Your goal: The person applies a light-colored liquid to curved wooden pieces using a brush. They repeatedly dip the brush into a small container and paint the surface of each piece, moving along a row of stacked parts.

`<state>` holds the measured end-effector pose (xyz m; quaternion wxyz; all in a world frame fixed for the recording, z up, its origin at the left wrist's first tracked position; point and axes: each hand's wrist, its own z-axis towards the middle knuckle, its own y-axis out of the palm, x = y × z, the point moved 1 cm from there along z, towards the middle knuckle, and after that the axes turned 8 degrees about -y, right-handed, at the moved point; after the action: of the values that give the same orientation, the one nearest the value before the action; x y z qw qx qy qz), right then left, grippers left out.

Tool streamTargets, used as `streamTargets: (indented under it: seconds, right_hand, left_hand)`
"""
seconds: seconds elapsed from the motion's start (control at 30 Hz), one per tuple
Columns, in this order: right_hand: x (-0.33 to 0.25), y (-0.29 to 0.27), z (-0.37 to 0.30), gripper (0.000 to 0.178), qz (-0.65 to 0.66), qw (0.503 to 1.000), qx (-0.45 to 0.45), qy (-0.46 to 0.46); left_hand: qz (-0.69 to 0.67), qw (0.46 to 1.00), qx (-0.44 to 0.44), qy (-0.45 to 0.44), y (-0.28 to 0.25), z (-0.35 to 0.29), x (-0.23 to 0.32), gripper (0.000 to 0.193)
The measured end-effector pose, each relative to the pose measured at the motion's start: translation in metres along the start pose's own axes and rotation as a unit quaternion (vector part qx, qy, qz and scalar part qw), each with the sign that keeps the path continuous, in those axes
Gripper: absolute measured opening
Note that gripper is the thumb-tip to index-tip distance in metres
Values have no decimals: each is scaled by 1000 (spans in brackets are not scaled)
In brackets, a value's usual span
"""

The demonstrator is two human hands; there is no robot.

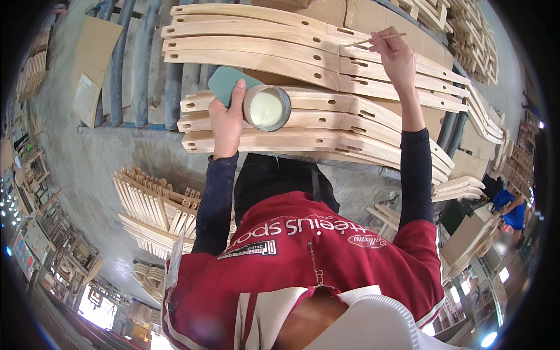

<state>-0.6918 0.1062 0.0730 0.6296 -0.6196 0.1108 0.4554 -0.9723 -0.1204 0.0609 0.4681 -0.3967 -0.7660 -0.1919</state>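
Observation:
My left hand [226,128] is closed around a round cup [267,109] of pale cream liquid. A flat green piece with rounded corners [224,83] is held along with it, under my thumb. My right hand [398,61] pinches a thin wooden stick [396,35], whose tip points left over the far row of curved, slotted wooden parts [245,49]. That tip is by the angled joints of these parts; whether it touches the wood I cannot tell. A nearer row of similar wooden parts [256,140] lies below the cup, between me and the far row.
Grey-blue rollers [144,64] run under the parts, with a cardboard sheet [93,64] at the left. Stacked wooden pieces [157,204] stand on the floor by my left arm. More wooden frames [472,41] are piled far right. Another person in blue [513,210] is at the right edge.

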Motion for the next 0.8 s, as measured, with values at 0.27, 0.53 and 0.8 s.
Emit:
streamTargets:
  seconds: [0.27,0.53,0.8]
  right_hand:
    - [4,-13,-7,24,-135,986,-3,96]
    - [13,3,-24,22,-156,969,138,134]
    - [-62,6,-97,15,103,918,369,98]
  left_hand:
    - [-44,998,-8,-36,-21,5,10,32]
    - [1,994,-109,13,-84,34,25,32]
    - [49,987,-156,4,-169,60,46,34]
